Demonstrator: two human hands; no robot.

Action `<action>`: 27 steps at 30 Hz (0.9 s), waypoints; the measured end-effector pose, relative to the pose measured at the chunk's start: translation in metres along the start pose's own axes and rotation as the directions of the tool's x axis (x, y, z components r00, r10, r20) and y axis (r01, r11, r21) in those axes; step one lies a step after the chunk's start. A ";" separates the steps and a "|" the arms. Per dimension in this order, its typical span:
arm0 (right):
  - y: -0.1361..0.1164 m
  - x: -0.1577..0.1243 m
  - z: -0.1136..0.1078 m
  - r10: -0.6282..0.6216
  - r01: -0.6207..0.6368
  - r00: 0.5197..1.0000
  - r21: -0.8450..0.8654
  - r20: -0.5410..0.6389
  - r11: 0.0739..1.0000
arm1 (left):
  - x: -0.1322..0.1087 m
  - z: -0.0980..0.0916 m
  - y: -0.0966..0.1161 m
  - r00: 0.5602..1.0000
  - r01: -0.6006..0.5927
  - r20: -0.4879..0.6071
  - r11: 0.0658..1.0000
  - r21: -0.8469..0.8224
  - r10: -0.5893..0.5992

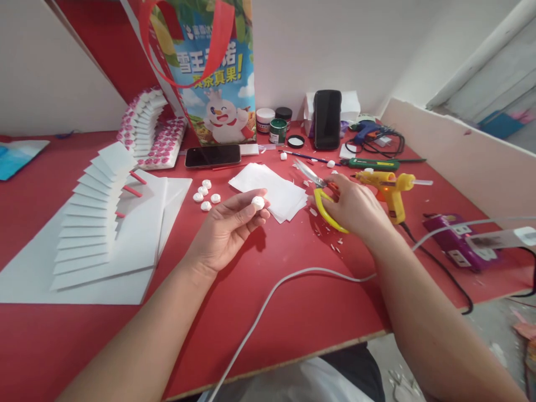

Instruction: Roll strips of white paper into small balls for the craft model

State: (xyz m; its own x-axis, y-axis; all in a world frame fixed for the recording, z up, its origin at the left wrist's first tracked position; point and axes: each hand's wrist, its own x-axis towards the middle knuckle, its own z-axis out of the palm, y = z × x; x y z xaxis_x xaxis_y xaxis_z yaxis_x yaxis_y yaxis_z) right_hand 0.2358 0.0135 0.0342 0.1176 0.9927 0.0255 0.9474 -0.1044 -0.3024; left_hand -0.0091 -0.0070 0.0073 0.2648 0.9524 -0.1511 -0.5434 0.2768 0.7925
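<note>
left hand (228, 226) pinching a small white foam ball (258, 202) at its fingertips just left of the white paper stack (272, 192), right hand (355, 206) closed around yellow-handled scissors (322, 195) right of that stack, yellow glue gun (387, 187) further right

Bright, even daylight, soft shadows under the hands (edges bend, wide-angle lens).

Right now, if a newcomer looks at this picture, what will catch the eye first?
At the middle of the red table, the left hand pinches a small white round piece while the right hand grips yellow scissors. To the left stands a white stepped model, and a yellow glue gun sits just right of the hands.
</note>
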 end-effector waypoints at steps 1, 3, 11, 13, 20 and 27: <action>0.001 0.000 0.000 -0.043 0.045 0.999 0.091 -0.021 0.995 | 0.000 0.000 0.000 1.000 -0.008 -0.011 1.000 0.008 0.008; 0.000 -0.002 -0.001 -0.154 0.162 0.987 0.274 -0.052 0.948 | 0.002 -0.001 0.000 0.998 -0.036 -0.043 0.999 0.014 0.037; -0.019 -0.017 0.006 -0.574 0.591 0.805 0.296 -0.152 0.750 | 0.005 0.000 0.001 0.980 -0.120 -0.162 0.993 -0.001 0.118; -0.023 -0.019 0.009 -0.621 0.637 0.770 0.244 -0.149 0.731 | 0.006 -0.001 0.000 0.980 -0.137 -0.149 0.991 -0.010 0.134; -0.028 -0.021 0.014 -0.676 0.698 0.716 0.151 -0.177 0.700 | 0.005 0.001 -0.002 0.982 -0.158 -0.109 0.987 -0.029 0.154; -0.029 -0.022 0.016 -0.668 0.695 0.717 0.141 -0.196 0.705 | 0.004 0.007 -0.002 0.974 -0.169 -0.154 0.986 -0.004 0.166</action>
State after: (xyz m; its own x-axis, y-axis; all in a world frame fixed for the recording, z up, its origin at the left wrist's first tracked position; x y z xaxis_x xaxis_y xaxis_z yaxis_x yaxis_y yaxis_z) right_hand 0.2012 -0.0041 0.0267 -0.4905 0.7703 0.4076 0.7074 0.6251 -0.3299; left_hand -0.0016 -0.0044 0.0096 0.0450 0.9933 -0.1064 -0.5831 0.1126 0.8046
